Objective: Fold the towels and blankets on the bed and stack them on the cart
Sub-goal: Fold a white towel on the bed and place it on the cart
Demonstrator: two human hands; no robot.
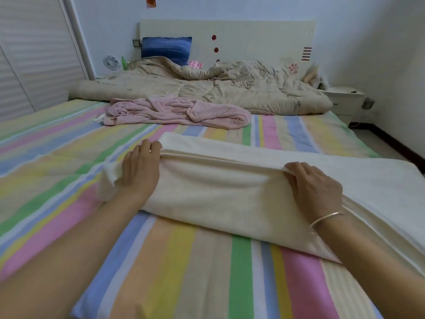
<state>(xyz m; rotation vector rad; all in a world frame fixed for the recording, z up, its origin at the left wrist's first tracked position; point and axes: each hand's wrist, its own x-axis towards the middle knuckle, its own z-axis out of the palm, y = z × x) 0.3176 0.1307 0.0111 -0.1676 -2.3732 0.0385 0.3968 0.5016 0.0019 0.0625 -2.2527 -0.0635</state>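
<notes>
Striped sheet (184, 272) up front, forearms across it. Left hand (140, 166) grips the folded edge of the cream blanket (218, 187), fingers curled on it. Right hand (315, 185) pinches the same edge further right. Blanket lies mid-bed, reaching the right edge. Pink towel (174, 111) sits crumpled behind it, beige quilt (207, 88) at the head end.
</notes>
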